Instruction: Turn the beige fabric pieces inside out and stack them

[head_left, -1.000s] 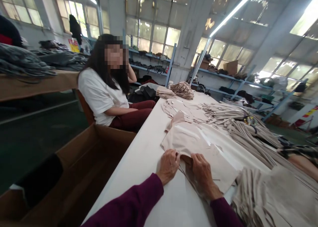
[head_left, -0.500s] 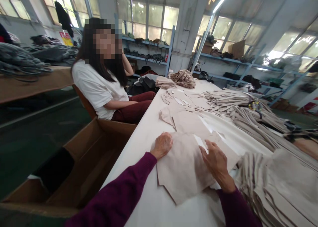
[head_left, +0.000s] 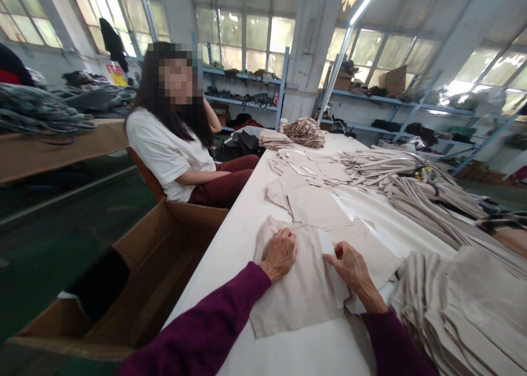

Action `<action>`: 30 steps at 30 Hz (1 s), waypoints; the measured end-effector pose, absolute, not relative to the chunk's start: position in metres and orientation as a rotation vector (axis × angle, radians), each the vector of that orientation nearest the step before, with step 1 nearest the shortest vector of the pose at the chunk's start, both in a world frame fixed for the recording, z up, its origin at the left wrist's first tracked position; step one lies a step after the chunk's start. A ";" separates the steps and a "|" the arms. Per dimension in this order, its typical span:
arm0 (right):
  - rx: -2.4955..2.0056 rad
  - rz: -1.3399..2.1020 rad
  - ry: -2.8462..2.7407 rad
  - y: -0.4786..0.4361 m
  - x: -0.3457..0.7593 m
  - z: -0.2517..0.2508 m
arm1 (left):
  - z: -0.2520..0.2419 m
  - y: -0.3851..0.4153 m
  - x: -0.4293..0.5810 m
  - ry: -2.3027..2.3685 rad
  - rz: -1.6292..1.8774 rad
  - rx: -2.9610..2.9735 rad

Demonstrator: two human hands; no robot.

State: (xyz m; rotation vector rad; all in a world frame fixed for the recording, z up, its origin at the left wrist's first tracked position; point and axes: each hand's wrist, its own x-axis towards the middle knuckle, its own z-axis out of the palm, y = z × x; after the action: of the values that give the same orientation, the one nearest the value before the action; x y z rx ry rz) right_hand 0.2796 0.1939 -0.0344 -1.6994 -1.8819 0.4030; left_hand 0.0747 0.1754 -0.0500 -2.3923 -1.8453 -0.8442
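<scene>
A beige fabric piece (head_left: pixel 296 304) lies in front of me on the white table (head_left: pixel 214 255). My left hand (head_left: pixel 281 254) rests on its upper left part, fingers curled down onto the cloth; whether it pinches any is hidden. Along the piece's right side runs a white strip (head_left: pixel 326 242). My right hand (head_left: pixel 349 266) is at this strip, thumb and curled index finger closed near its edge; what lies between them is too small to make out. More flat beige pieces (head_left: pixel 313 203) lie just beyond.
Stacked beige cloth (head_left: pixel 465 304) is at the right, with long beige strips (head_left: pixel 432 200) behind it. Folded bundles (head_left: pixel 303 132) sit at the far end. A person (head_left: pixel 168 145) sits at the left, behind an open cardboard box (head_left: pixel 152 266).
The fabric piece has shifted left and its right side is now drawn up. My left hand has moved right and down over it; my right hand's fingers have closed in and moved slightly left.
</scene>
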 end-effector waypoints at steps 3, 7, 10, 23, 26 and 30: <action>-1.444 0.933 -1.663 0.185 0.274 -0.025 | -0.044 0.174 0.080 -1.957 -1.121 -2.427; -1.103 1.499 -1.514 0.171 0.260 -0.010 | -0.029 0.163 0.091 -2.133 -1.498 -2.619; -0.923 1.629 -1.617 0.166 0.247 -0.011 | -0.024 0.160 0.091 -2.217 -1.643 -2.617; -1.452 -0.186 -2.140 0.148 0.222 -0.029 | -0.028 0.169 0.093 -2.279 -2.082 -2.320; -1.402 -0.500 -2.028 0.145 0.221 -0.022 | -0.015 0.164 0.092 -2.029 -2.292 -2.369; -1.347 -0.538 -2.001 0.150 0.231 -0.020 | -0.006 0.163 0.086 -2.062 -2.379 -2.175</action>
State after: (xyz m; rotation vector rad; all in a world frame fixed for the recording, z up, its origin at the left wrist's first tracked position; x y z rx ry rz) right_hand 0.2310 0.1497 -0.0198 -1.3469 -2.0009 -0.5377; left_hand 0.0862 0.1628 -0.0059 -2.1746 -2.0616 -2.3790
